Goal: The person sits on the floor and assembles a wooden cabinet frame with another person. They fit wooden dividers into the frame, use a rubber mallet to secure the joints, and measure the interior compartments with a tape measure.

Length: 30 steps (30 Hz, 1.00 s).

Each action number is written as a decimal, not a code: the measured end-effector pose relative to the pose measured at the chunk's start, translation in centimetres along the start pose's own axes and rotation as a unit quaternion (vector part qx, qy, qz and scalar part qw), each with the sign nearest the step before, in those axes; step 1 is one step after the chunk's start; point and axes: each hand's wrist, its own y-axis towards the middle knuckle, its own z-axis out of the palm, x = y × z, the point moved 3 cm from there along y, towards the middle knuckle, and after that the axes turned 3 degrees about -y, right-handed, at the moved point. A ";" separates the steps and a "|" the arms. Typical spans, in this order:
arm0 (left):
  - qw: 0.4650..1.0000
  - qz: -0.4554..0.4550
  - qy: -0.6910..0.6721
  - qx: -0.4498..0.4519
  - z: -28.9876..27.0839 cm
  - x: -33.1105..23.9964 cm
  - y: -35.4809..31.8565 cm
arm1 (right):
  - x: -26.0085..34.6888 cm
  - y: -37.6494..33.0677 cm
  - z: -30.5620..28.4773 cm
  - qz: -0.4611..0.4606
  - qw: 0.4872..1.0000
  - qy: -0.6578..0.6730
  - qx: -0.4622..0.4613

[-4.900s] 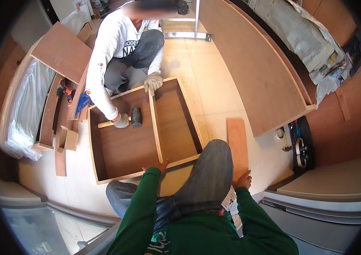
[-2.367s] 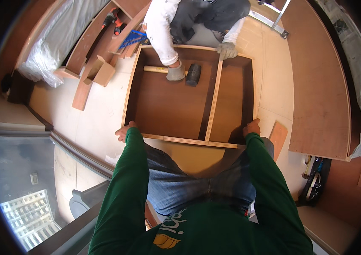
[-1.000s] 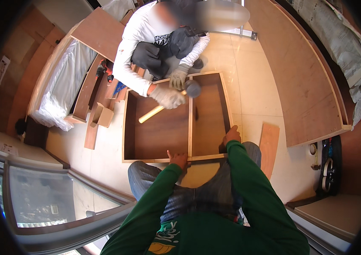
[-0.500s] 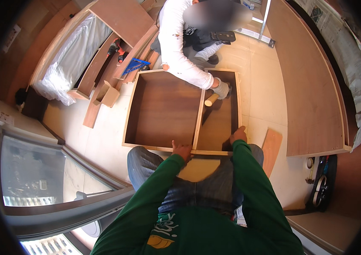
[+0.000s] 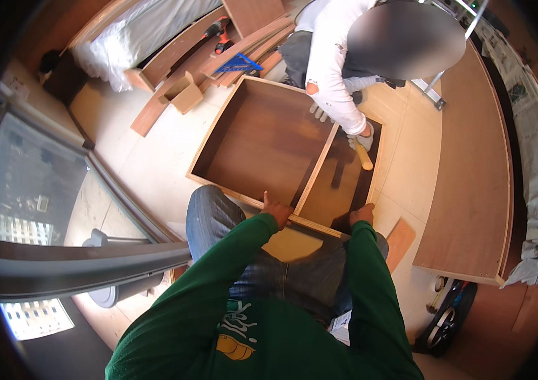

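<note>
A shallow open wooden cabinet box (image 5: 262, 136) lies on the floor before my knees, split by an upright divider (image 5: 317, 168) into a wide left and a narrow right compartment. My left hand (image 5: 276, 210) is closed over its near edge beside the divider, one digit sticking up. At the near right corner, my right hand (image 5: 362, 214) grips the rim. Across from me a crouching co-worker's gloved hand (image 5: 361, 134) holds a tool with a pale wooden handle (image 5: 364, 158) inside the narrow compartment. The tool's head is hidden. The co-worker's other gloved hand (image 5: 321, 113) is at the far edge.
Left of the box are a small cardboard box (image 5: 183, 94), a blue triangular square (image 5: 238, 64), a red-black drill (image 5: 219, 35) and wooden boards (image 5: 149, 118). A long wooden panel unit (image 5: 465, 171) stands right. A loose board (image 5: 400, 242) lies near my right knee.
My view has turned, shifting the scene. The co-worker's handled tool has swung to point more toward me, and the co-worker's other glove has come into sight. Both my hands keep their hold.
</note>
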 end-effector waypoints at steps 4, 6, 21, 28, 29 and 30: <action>0.999 -0.005 -0.010 0.043 -0.6 -0.4 0.0 | -0.9 0.6 0.6 -0.021 0.999 -0.012 -0.022; 0.998 -0.014 -0.015 0.054 -0.8 -0.3 0.1 | -0.8 0.8 0.7 -0.040 0.999 -0.005 -0.033; 0.998 -0.018 0.015 0.058 -1.3 -0.7 0.3 | -1.0 0.9 0.6 -0.048 0.998 -0.003 -0.035; 0.997 -0.021 0.008 0.074 -1.4 -0.5 0.3 | -0.8 0.9 0.9 -0.054 0.998 -0.006 -0.042; 0.997 -0.021 0.007 0.069 -1.4 -0.5 0.3 | -0.9 1.0 1.0 -0.050 0.998 -0.010 -0.041; 0.998 -0.019 0.007 0.063 -1.4 -0.6 0.3 | -1.0 1.2 1.0 -0.046 0.998 -0.013 -0.041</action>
